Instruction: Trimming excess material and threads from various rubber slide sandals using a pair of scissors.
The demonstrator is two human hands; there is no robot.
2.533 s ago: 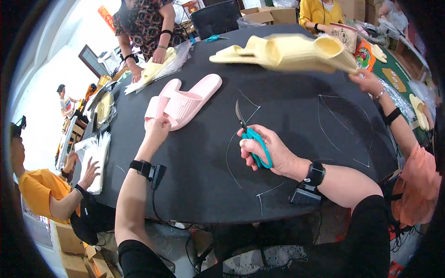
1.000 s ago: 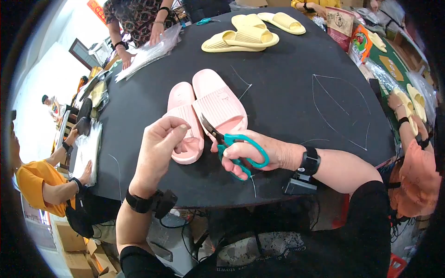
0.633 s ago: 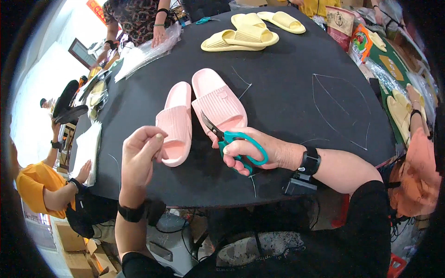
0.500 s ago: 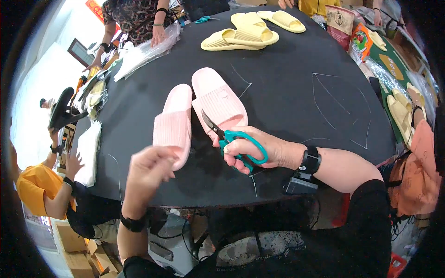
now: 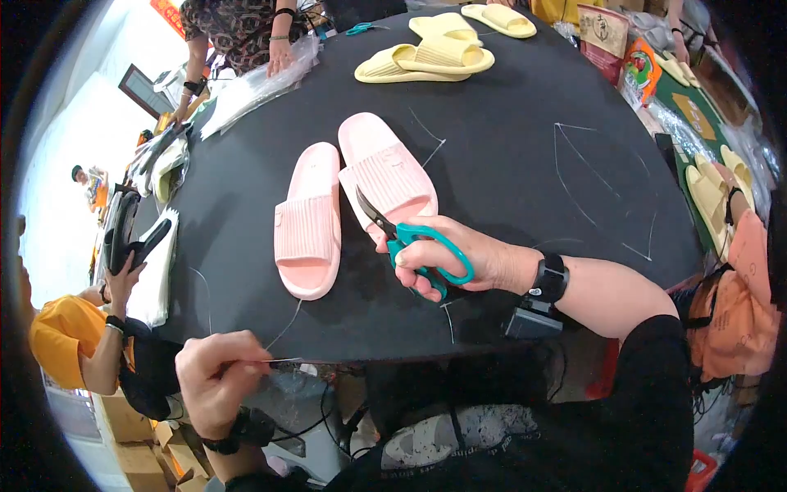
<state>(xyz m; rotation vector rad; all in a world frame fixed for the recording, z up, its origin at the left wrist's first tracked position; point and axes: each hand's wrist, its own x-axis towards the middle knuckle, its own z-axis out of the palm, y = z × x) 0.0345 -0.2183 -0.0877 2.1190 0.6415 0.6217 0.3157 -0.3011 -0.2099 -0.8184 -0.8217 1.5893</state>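
Observation:
Two pink slippers lie side by side on the black table, the left slipper [image 5: 309, 234] nearly straight and the right slipper [image 5: 384, 168] tilted, toes away from me. My right hand [image 5: 447, 254] is closed around scissors [image 5: 426, 250] with teal handles, the dark blades over the right slipper's strap. At the table's near edge, left of the slippers, my left hand [image 5: 220, 379] is pinched, and a thin pale strand [image 5: 283, 359] sticks out from its fingertips. Its far end and what it is made of are unclear.
Yellow slippers [image 5: 426, 61] lie at the table's far side, near another pair of teal scissors [image 5: 361, 29]. Clear plastic bags [image 5: 262, 86] sit under a co-worker's hand at the far left. A person in yellow [image 5: 70, 336] handles black slippers [image 5: 127, 234]. White lines mark the tabletop [image 5: 508, 156].
My left hand has drawn back from the left slipper's heel toward me and to the left, with the strand showing at its fingers. The right hand and scissors have barely moved.

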